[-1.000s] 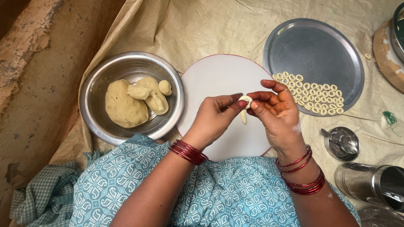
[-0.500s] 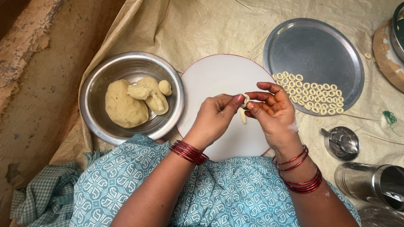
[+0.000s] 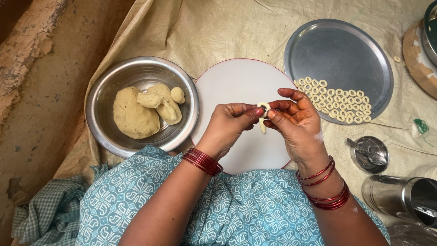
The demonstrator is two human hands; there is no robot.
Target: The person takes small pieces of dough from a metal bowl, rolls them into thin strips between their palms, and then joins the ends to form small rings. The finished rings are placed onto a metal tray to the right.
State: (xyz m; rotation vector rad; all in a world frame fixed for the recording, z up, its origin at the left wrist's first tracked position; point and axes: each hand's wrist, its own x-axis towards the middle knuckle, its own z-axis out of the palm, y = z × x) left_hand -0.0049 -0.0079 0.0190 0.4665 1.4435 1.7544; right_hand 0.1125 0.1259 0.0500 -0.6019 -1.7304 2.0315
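Here, left hand [image 3: 230,123] and right hand [image 3: 296,120] meet fingertip-to-fingertip, each grip pinching the dough ring [image 3: 263,108].

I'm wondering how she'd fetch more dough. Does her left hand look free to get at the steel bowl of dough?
Probably yes, once it lets go. The left hand is pinching the dough ring together with the right hand, but the steel bowl sits open just to its left, nothing between.
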